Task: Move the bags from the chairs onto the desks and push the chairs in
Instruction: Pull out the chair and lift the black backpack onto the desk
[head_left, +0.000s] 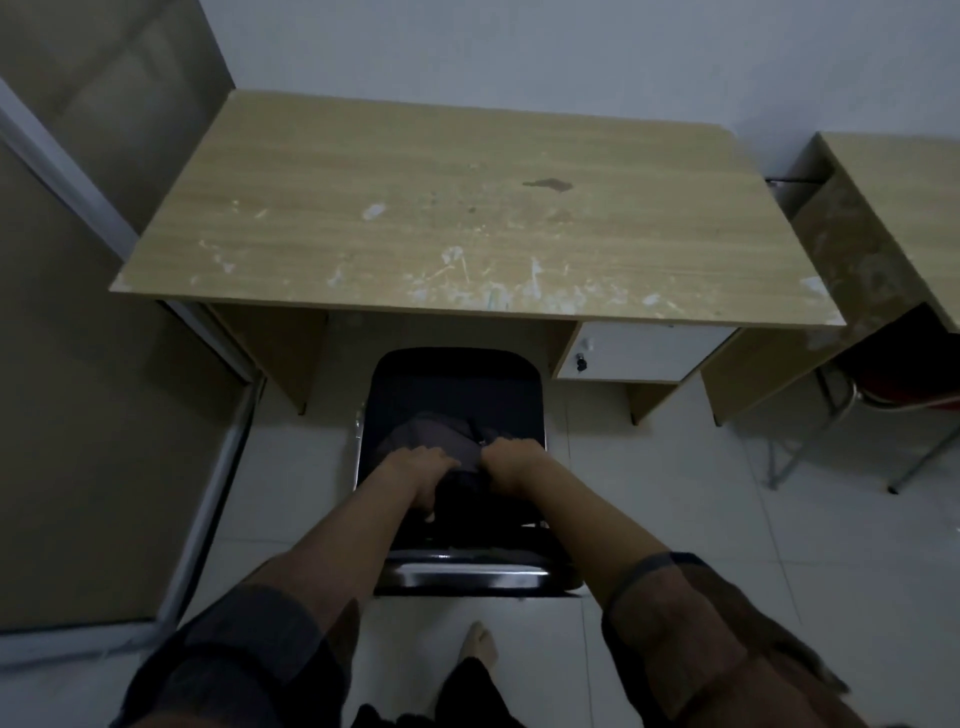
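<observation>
A dark grey bag (436, 441) lies on the seat of a black folding chair (457, 384) that stands pulled out in front of a light wooden desk (467, 208). My left hand (421, 470) grips the bag's near left side. My right hand (511, 460) grips its right side near a strap. Both arms reach over the chair's shiny back rail (467, 569). The lower part of the bag is hidden by my hands and lost in shadow.
A white lockable drawer (644, 353) hangs under the desk's right side. A second desk (883, 208) stands to the right with a red chair (893, 384) under it. A partition panel (104, 364) runs along the left. My bare foot (478, 649) is on the tiled floor.
</observation>
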